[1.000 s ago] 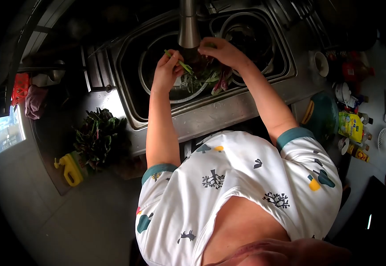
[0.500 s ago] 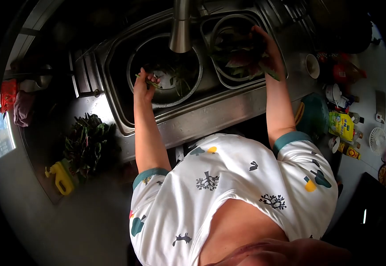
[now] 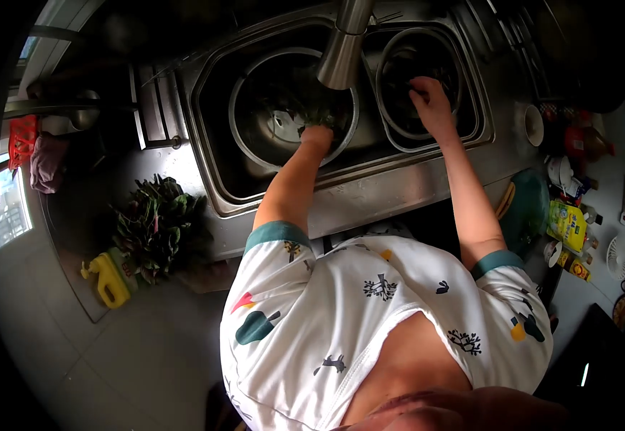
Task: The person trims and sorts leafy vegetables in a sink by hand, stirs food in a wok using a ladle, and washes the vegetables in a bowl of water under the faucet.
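Observation:
My left hand (image 3: pixel 316 136) reaches down into a round metal bowl (image 3: pixel 239 136) in the left sink basin. Its fingers are hidden among dark leafy greens (image 3: pixel 316 104). Over the right basin, my right hand (image 3: pixel 431 100) hangs above a second round container (image 3: pixel 458 72), thumb and fingers apart, with nothing visible between them. Dark leaves lie in that container, dim and hard to make out. The metal faucet (image 3: pixel 344 54) leans over the space between the two vessels.
A bunch of dark leafy greens (image 3: pixel 160 226) lies on the counter at left, beside a yellow bottle (image 3: pixel 111 281). At right are a white bowl (image 3: pixel 533 125), a green round board (image 3: pixel 529 208), a yellow packet (image 3: pixel 566 223) and a small white fan (image 3: pixel 619 257).
My right hand has let go of the leaves it carried over the right basin. My left hand has moved right and down into the greens in the left bowl. The view has shifted slightly.

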The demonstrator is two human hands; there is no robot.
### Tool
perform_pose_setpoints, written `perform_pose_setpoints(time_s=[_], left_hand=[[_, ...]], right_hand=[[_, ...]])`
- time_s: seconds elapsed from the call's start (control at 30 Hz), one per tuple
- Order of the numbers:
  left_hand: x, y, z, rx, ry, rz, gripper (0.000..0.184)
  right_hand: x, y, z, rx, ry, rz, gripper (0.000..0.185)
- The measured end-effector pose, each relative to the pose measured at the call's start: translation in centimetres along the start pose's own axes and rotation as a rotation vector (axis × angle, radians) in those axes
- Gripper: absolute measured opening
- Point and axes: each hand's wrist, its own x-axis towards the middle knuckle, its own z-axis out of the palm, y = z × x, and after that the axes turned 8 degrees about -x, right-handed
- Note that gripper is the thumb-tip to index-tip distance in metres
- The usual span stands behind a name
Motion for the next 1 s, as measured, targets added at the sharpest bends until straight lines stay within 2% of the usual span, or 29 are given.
perform_pose_setpoints(time_s=[0.03,0.13,0.2,0.27,0.33,0.4,0.57,0.7,0.83,0.93,1.0], left_hand=[[0.1,-0.1,0.2,-0.012,-0.006,-0.011,0.018],[-2.4,-0.7,-6.3,-0.463,0.481,0.092,0.018],[-5.7,-1.0,-12.6,-0.884,0.822,0.017,0.014],[-10.3,-1.5,-18.2,-1.255,0.771,-0.11,0.013],[-13.8,-1.5,-21.5,-1.441,0.852,-0.171,0.015],[-16.2,-1.0,-23.9,-1.55,0.978,-0.117,0.014],[-18.3,-3.3,-24.9,-1.687,1.041,-0.014,0.02],[-18.5,-3.4,-24.6,-1.751,1.067,0.005,0.023],[-18.1,-3.1,-24.2,-1.797,1.039,-0.033,0.024],[-17.8,-3.2,-24.2,-1.851,1.036,-0.041,0.025],[-17.6,-3.3,-24.2,-1.884,1.011,0.002,0.024]], right_hand=[[-0.3,-1.1,0.6,0.072,-0.027,-0.01,0.019],[-1.2,-4.1,2.0,0.216,-0.118,-0.022,0.016],[-1.3,-6.1,3.2,0.191,-0.238,-0.011,0.013],[-0.7,-8.6,4.4,0.268,-0.294,-0.029,0.014],[0.2,-11.0,5.5,0.296,-0.303,-0.101,0.017],[1.0,-12.7,6.7,0.276,-0.313,-0.125,0.02],[2.0,-15.9,9.2,0.359,-0.385,-0.101,0.019],[2.4,-17.2,11.3,0.282,-0.406,-0.381,0.02],[1.5,-17.6,13.6,0.408,-0.344,-0.31,0.019],[1.6,-17.6,13.9,0.527,-0.423,-0.185,0.018],[1.7,-17.6,14.4,0.44,-0.308,-0.265,0.017]])
